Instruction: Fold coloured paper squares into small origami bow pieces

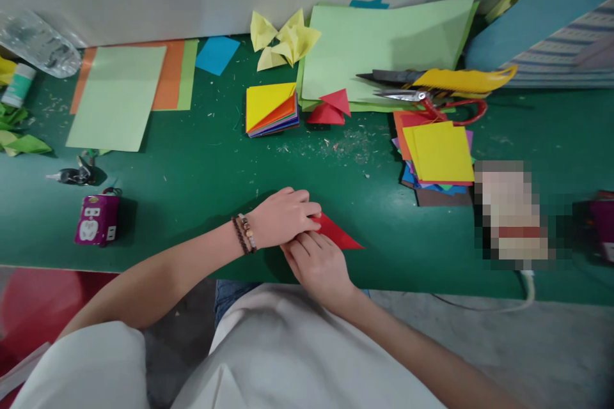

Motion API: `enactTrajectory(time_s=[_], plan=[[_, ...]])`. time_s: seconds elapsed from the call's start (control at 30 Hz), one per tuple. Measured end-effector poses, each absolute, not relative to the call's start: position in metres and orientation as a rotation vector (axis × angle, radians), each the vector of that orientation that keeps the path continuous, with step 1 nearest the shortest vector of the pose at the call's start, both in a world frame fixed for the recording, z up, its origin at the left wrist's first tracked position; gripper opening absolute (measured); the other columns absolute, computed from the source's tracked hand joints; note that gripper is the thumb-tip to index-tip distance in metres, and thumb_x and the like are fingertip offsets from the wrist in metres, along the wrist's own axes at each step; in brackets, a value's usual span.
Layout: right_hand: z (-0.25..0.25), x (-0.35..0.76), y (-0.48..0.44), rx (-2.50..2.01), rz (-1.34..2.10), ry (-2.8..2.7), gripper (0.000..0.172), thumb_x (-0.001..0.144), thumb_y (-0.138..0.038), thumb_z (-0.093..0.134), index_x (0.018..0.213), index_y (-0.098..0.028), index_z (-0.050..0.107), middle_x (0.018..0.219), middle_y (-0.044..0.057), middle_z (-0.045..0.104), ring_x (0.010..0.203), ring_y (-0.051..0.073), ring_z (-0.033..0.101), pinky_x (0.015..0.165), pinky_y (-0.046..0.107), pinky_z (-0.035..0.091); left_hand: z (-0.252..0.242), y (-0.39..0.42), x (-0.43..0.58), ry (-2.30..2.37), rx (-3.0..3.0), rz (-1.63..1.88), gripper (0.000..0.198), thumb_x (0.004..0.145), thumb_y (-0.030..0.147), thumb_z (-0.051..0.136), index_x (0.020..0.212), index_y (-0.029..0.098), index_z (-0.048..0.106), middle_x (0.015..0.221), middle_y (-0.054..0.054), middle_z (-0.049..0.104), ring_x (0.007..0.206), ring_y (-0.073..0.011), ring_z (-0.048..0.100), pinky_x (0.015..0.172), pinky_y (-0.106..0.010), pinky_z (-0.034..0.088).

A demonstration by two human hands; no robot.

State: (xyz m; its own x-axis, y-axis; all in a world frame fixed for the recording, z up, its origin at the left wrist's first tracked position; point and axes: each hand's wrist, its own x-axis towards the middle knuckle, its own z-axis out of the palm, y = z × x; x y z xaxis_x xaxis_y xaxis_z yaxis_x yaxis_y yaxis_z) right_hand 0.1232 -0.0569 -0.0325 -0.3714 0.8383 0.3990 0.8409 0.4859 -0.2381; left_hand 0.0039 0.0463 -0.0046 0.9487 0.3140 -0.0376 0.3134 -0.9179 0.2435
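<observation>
A red sheet of folded paper lies on the green table near its front edge, its point facing right. My left hand, with beaded bracelets at the wrist, is closed with curled fingers at the paper's upper left part. Just below, my right hand has its fingers bent together on the paper's lower left edge. The hands touch and overlap, so the left part of the paper is hidden. Beyond them sit a stack of folded coloured papers and a small red folded piece.
Yellow paper folds stand by the wall. Scissors and a yellow-handled tool lie on green sheets. Square papers and a blurred device are right; keys and a purple socket box left.
</observation>
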Motion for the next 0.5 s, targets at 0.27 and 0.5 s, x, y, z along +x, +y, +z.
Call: enactTrajectory(time_s=[0.27, 0.5], plan=[[-0.027, 0.140, -0.080, -1.299, 0.328, -2.161, 0.014, 0.090, -0.018, 0.057, 0.080, -0.018, 0.066, 0.065, 0.001, 0.060, 0.064, 0.014, 0.050, 0.062, 0.030, 0.035, -0.006, 0.042, -0.001, 0.494, 2.866, 0.019, 0.021, 0.097, 0.025, 0.048, 0.099, 0.026, 0.068, 0.115, 0.001, 0.065, 0.094, -0.0188, 0.049, 0.071, -0.033, 0.033], [-0.023, 0.194, -0.089, -1.648, 0.221, -2.011, 0.013, 0.088, -0.018, 0.058, 0.094, -0.018, 0.070, 0.075, 0.003, 0.067, 0.070, 0.016, 0.056, 0.066, 0.032, 0.039, 0.001, 0.035, -0.007, 0.514, 2.873, 0.010, 0.031, 0.088, 0.043, 0.061, 0.112, 0.023, 0.063, 0.124, -0.004, 0.061, 0.099, -0.0205, 0.050, 0.076, -0.033, 0.036]])
